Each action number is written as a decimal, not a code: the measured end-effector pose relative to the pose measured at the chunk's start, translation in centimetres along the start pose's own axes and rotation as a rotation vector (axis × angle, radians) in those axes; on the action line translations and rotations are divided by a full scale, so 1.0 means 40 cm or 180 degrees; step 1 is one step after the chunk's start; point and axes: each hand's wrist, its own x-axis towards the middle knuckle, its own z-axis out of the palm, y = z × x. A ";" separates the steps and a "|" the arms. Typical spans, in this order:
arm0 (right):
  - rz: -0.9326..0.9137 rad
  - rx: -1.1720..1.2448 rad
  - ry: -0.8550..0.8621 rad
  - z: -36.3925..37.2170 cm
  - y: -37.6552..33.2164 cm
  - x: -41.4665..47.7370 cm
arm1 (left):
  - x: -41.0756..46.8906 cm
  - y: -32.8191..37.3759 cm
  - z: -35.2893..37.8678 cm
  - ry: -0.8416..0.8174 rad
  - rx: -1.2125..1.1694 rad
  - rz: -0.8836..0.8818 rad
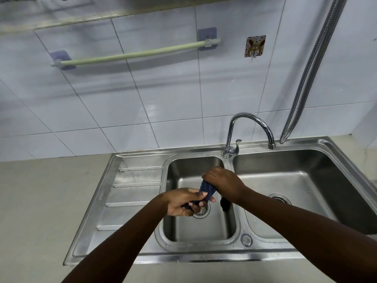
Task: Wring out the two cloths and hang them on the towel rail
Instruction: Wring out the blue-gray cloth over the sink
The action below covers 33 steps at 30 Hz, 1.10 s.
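Cloth (pixel 207 190), dark blue and twisted, spans the small sink basin (pixel 193 166) diagonally, gripped by left hand (pixel 183 202) near the drain and right hand (pixel 223 182) toward the tap.

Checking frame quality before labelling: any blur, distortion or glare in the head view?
Head view: wide-angle bend curves the sink rim and towel rail; top-left corner smeared; soft glare on the tap; hands and dark cloth sharp, evenly lit.
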 end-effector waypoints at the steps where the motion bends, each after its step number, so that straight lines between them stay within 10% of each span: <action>1: 0.0109 0.0111 -0.0126 0.004 -0.002 -0.004 | -0.002 0.004 0.008 0.0243 0.0378 0.0017; 14: 0.1497 0.0080 -0.2006 0.034 -0.015 0.021 | 0.069 -0.040 0.014 0.2249 0.4902 0.0826; 33: 0.2180 0.1161 -0.2126 0.044 -0.038 0.014 | 0.066 -0.022 -0.053 0.2272 0.6230 0.1968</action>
